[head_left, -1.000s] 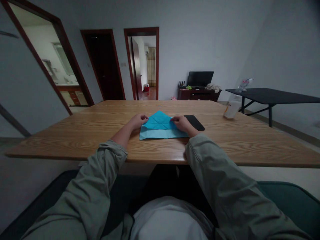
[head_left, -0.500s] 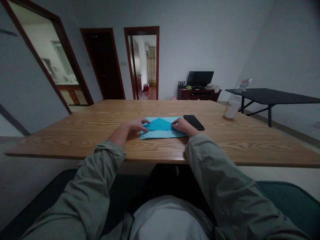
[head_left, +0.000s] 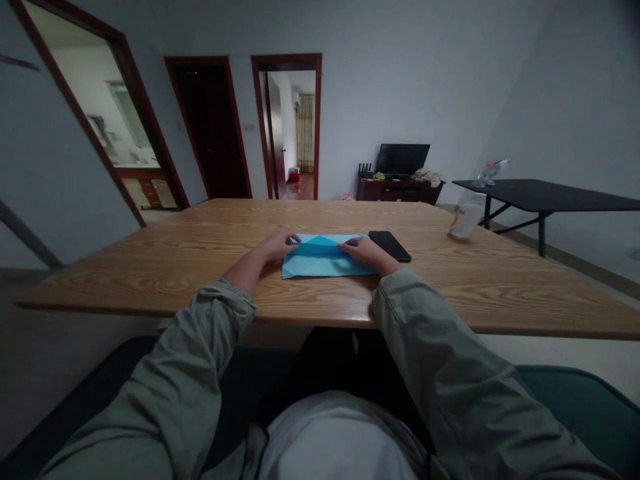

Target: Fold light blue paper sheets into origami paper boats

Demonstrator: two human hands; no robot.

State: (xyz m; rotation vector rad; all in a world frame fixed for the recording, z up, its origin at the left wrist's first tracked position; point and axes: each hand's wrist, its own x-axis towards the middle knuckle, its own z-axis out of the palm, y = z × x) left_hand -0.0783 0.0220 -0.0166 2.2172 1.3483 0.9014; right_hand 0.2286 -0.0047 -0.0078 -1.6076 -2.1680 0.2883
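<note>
A light blue sheet of folded paper lies on the wooden table in front of me. Across its upper half a darker blue flap stands partly lifted, with a triangular peak showing behind it. My left hand pinches the flap's left end between thumb and fingers. At the flap's right end, my right hand grips it the same way, thumb and forefinger pressed together. Just beyond the right hand lies a black phone.
The wooden table reaches well out to both sides, its near edge just below my forearms. A whitish plastic cup stands toward its far right. Behind are a black folding table and a monitor on a dark cabinet.
The darker blue flap has been raised from lying flat, hiding most of the triangle behind it. Both hands have shifted slightly with it; the right now pinches its end.
</note>
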